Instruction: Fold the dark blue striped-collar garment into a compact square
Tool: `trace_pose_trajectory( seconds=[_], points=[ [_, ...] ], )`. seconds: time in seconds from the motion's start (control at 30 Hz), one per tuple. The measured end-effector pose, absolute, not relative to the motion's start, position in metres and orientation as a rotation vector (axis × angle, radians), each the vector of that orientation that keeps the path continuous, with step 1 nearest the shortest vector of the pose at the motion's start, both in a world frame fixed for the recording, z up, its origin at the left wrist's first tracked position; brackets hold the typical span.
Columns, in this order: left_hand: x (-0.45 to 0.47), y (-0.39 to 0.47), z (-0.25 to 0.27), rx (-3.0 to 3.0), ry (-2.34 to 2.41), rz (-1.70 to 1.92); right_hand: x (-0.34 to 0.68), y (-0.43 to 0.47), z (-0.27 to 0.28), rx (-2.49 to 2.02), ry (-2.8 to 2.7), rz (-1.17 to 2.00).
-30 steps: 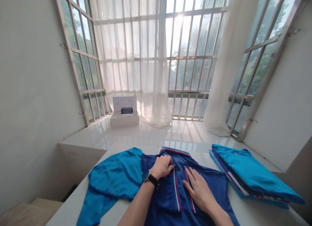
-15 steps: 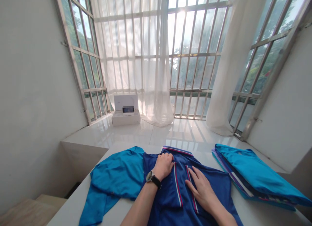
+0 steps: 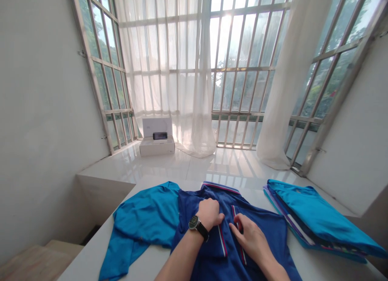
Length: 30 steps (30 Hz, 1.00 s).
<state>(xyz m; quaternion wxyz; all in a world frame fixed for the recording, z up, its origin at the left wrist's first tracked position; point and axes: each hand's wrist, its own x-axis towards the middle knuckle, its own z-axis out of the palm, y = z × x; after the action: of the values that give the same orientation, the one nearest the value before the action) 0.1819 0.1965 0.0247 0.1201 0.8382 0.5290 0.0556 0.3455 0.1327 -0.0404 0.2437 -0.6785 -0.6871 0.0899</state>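
White table [image 3: 151,260] — navy shirt [image 3: 228,242], blue cloth [image 3: 148,216], folded stack [image 3: 321,216] — probably garments.

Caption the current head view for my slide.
Left hand and right hand at a dark blue garment, folded clothes alongside, barred windows beyond.

Rests curled left grip [image 3: 209,214] and right grip [image 3: 251,235] on navy shirt [image 3: 232,248] by striped trim [image 3: 222,242]. Has turquoise fabric [image 3: 148,216] to their left, folded clothes [image 3: 315,216] to their right, white box [image 3: 157,148] well beyond both.
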Motion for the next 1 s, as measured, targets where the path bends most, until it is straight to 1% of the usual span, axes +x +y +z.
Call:
trace_pose_trajectory(
  seconds=[0.4,0.8,1.0],
  points=[
    [0.185,0.195,0.033,2.399,1.611,0.046,0.347,0.133,-0.040,-1.905,-1.888,0.221],
    [0.185,0.192,0.038,2.444,1.639,0.104,0.343,0.132,-0.040,-1.944,-1.882,0.144],
    [0.186,0.194,0.030,2.465,1.624,0.161,0.342,0.131,-0.040,-1.958,-1.876,0.155]
  ],
)
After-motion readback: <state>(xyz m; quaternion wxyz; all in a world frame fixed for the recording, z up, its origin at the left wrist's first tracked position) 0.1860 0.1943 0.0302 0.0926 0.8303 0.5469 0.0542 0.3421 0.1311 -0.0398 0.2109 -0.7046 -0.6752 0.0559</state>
